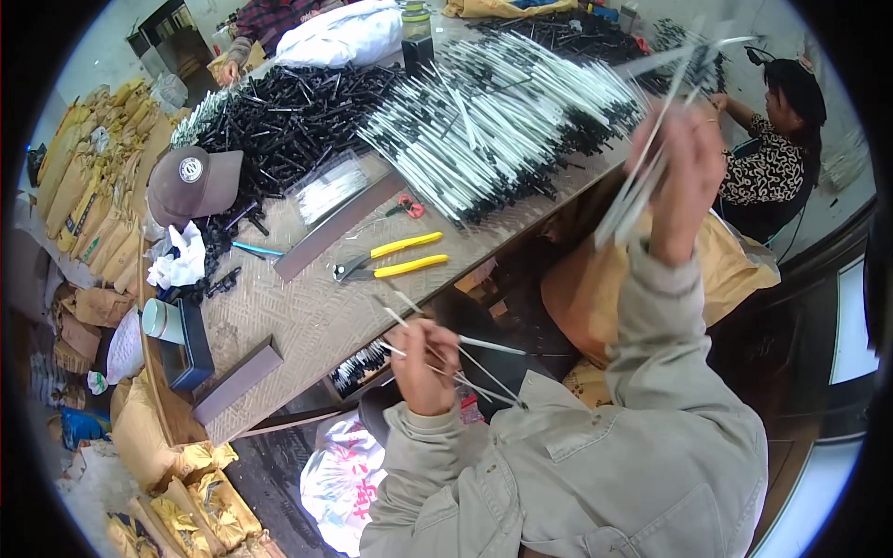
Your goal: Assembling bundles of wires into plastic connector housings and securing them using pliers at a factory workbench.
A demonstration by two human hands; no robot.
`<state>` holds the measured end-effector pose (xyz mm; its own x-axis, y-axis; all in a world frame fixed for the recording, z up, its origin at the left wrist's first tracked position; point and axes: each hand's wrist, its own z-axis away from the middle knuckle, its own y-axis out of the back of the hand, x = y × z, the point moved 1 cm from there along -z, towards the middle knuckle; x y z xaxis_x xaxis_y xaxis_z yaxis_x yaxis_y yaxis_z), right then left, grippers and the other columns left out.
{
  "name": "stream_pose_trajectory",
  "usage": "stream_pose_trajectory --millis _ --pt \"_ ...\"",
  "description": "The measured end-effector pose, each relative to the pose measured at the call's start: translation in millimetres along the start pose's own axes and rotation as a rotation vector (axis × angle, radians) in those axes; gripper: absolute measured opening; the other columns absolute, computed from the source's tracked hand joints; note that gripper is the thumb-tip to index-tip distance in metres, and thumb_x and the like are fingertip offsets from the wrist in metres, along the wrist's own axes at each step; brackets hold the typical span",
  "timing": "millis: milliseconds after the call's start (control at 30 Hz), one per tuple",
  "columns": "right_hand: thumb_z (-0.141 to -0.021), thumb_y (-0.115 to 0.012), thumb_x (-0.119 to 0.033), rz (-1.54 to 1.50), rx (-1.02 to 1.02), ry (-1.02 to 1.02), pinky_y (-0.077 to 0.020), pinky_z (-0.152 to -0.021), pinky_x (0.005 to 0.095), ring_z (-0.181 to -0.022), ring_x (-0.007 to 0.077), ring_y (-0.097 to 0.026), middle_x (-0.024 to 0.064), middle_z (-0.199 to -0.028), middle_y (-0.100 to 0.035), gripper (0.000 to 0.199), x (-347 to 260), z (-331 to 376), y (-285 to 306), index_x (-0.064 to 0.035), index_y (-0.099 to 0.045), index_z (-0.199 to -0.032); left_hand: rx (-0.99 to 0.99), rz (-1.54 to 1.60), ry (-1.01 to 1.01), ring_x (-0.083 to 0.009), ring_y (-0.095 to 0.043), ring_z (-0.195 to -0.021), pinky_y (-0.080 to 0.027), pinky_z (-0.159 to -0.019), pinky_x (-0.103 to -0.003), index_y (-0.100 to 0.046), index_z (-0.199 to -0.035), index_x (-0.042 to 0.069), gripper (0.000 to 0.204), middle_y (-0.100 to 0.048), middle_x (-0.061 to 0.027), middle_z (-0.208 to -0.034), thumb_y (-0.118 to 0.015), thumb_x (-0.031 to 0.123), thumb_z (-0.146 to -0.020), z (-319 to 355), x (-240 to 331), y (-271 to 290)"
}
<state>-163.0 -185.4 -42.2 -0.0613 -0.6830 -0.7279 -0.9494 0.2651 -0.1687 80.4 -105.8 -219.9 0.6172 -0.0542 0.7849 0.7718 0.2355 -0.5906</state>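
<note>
Thin white rods (493, 346) stick out both ways from my left hand (426, 365), its fingers closed on them in front of my chest by the table's near edge. My right hand (684, 163) is raised at the right, smeared by motion, gripping a bunch of white rods (619, 212) that spread above and below it. On the table, left of that hand, lies a wide pile of white rods with black ends (502, 102). Pliers with yellow handles (407, 268) lie on the table beyond my left hand.
A heap of black parts (316, 107), a brown cap (193, 184), metal bars (339, 219) and small red-handled cutters (406, 206) are on the table. One person (772, 139) sits at the right, another (270, 28) is across the table. Brown sacks (102, 177) line the left.
</note>
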Motion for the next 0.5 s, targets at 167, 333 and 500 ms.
stream_pose_trajectory --millis 167,333,500 --pt "-0.083 -0.054 0.002 0.122 -0.581 -0.415 -0.0398 -0.046 0.0190 -0.053 0.0057 -0.053 0.0028 -0.071 -0.055 0.010 39 103 -15 0.0035 -0.060 -0.090 0.037 -0.001 -0.114 -0.0240 -0.062 -0.080 -0.051 -0.073 -0.032 -0.047 -0.106 0.000 0.030 -0.060 -0.0195 -0.096 -0.037 0.027 -0.097 -12 33 0" --pt "-0.082 -0.058 -0.001 0.144 -0.786 -0.235 -0.0407 -0.045 0.0234 -0.052 0.0114 -0.055 0.0071 -0.070 -0.056 0.010 64 149 -44 0.0017 -0.060 -0.090 -0.096 -0.090 -0.125 -0.0204 -0.058 -0.093 -0.048 -0.082 -0.031 -0.039 -0.125 -0.003 0.041 -0.058 -0.0154 -0.101 -0.037 0.026 -0.097 -3 24 -17" --pt "-0.077 -0.066 -0.014 0.359 -0.814 0.056 -0.0450 -0.052 0.0359 -0.063 0.0291 -0.058 0.0115 -0.074 -0.056 0.017 63 169 -75 -0.0042 -0.059 -0.089 0.106 -0.165 -0.348 -0.0066 -0.050 -0.073 -0.041 -0.065 -0.018 -0.052 -0.110 -0.001 0.023 -0.054 -0.0018 -0.082 -0.053 0.005 -0.088 2 15 -14"
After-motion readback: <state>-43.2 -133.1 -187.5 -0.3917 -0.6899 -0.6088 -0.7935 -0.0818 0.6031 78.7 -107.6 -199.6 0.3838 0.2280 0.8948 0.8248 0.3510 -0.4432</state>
